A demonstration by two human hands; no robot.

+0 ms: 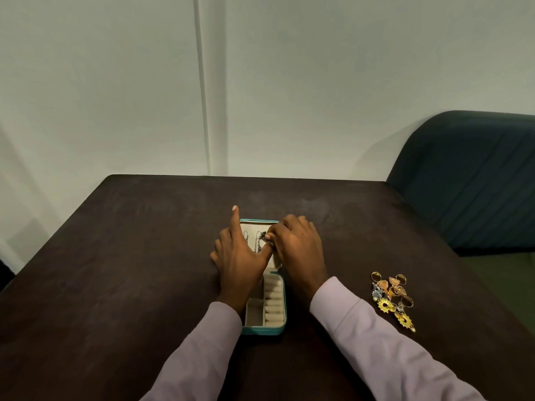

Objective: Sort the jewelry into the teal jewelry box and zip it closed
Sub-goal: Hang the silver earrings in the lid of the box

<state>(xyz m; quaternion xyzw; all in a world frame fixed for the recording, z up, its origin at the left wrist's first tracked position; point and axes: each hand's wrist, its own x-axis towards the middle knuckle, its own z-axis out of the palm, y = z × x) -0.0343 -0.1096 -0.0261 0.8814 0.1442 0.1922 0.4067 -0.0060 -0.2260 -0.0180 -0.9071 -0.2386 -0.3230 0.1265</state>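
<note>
at the middle of the dark brown table [144,241], the small teal zip-around jewelry box [282,314] is lying wide open, its cream-lined lid [254,227] folded flat on the far side and its base sitting nearer the person. the base is showing a row of pale ring rolls [273,299] along its right and a square cream compartment [254,314] at its near left.

the person's left hand [240,256] is resting over the left edge of the lid, index finger stretched straight out past the far rim, thumb reaching right across the lining, the other fingers lying loosely on the table beside the box. it is not gripping anything that can be made out.

the right hand [298,244] is hovering over the right side of the lid with its fingers curled down, and its fingertips are pinching a dark silver chain necklace [259,240] that is lying against the lid's lining, just beside the left thumb. more thin chain is showing there between the two hands, too fine to tell apart.

well off to the right, a pile of gold rings and yellow flower-shaped earrings [392,298] is waiting on the table, apart from the box. both forearms are wearing pale lilac sleeves [362,337]. a dark teal upholstered chair [469,180] is standing at the table's far right corner, against a pale grey wall [115,82].
</note>
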